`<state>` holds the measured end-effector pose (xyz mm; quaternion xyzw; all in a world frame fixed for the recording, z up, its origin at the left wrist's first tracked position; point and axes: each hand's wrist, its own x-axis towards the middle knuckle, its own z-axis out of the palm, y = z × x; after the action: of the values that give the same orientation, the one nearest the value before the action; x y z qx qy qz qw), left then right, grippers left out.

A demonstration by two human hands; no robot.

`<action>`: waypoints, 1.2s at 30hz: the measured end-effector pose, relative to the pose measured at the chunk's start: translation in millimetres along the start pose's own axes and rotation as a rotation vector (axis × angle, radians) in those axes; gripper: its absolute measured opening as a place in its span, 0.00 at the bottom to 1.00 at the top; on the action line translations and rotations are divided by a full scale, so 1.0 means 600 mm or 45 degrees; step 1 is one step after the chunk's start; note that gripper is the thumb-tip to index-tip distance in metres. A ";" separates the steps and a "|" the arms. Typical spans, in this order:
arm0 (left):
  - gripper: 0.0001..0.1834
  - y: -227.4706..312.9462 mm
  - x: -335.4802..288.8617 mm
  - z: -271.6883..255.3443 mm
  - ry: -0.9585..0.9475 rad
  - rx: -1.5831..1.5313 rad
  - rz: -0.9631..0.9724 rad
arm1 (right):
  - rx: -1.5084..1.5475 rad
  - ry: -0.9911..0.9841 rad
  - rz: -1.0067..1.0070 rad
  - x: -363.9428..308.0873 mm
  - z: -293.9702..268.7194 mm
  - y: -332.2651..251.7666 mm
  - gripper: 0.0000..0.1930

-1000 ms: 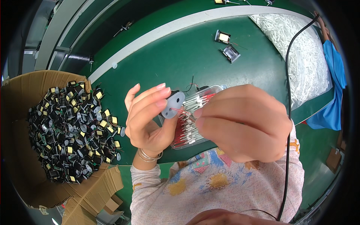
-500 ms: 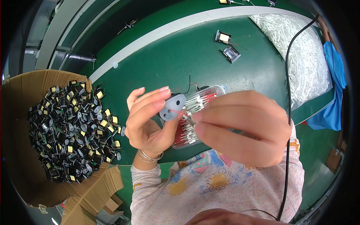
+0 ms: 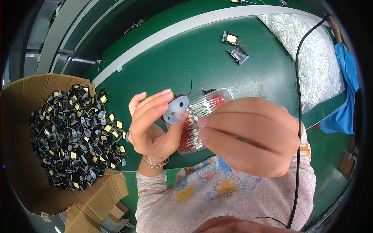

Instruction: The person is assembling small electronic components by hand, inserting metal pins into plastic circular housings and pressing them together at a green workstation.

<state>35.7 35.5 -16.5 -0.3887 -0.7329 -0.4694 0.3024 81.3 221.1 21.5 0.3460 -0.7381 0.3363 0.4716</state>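
My left hand [image 3: 153, 124] pinches a small black electrical part by its grey oval end cap [image 3: 175, 110], which has several round holes. A thin red wire [image 3: 181, 115] runs from one hole of the cap to the fingertips of my right hand [image 3: 250, 136]. My right hand is closed in a pinch on that wire; its fingers cover the wire's end. A loose dark wire [image 3: 190, 83] sticks up behind the cap. Below both hands sits a clear plastic tray [image 3: 227, 92] of red wires with white sleeves and metal ends, partly hidden by my hands.
A cardboard box [image 3: 17, 101] full of similar black parts [image 3: 74, 136] stands at the left. Two such parts [image 3: 238, 55] lie on the green table [image 3: 175, 54]. At the right are a bag of white sleeves [image 3: 311, 58], a hanging black cable [image 3: 297, 116] and blue cloth [image 3: 342, 112].
Both hands have shifted slightly to the left with the capped part and the wire. The pinch of each hand stays closed.
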 end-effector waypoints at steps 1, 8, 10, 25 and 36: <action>0.27 -0.001 -0.001 0.000 -0.002 0.008 0.003 | 0.006 0.013 0.014 0.000 0.002 -0.001 0.12; 0.22 0.006 0.005 -0.001 0.018 0.002 -0.002 | 0.084 -0.010 0.076 -0.005 0.003 0.007 0.10; 0.19 0.014 0.013 -0.005 -0.155 0.054 0.043 | 0.201 -0.134 0.244 -0.004 0.002 0.013 0.09; 0.20 0.030 -0.005 -0.004 0.015 -1.191 -0.673 | 0.097 -0.113 0.248 -0.009 0.013 0.008 0.14; 0.16 0.041 -0.004 -0.002 0.010 -0.451 -0.426 | 0.184 -0.116 0.336 -0.013 0.024 0.012 0.15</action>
<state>58.1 40.2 -7.0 -0.3068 -0.6923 -0.6356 0.1504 70.9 214.7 8.2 0.2940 -0.7716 0.4315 0.3634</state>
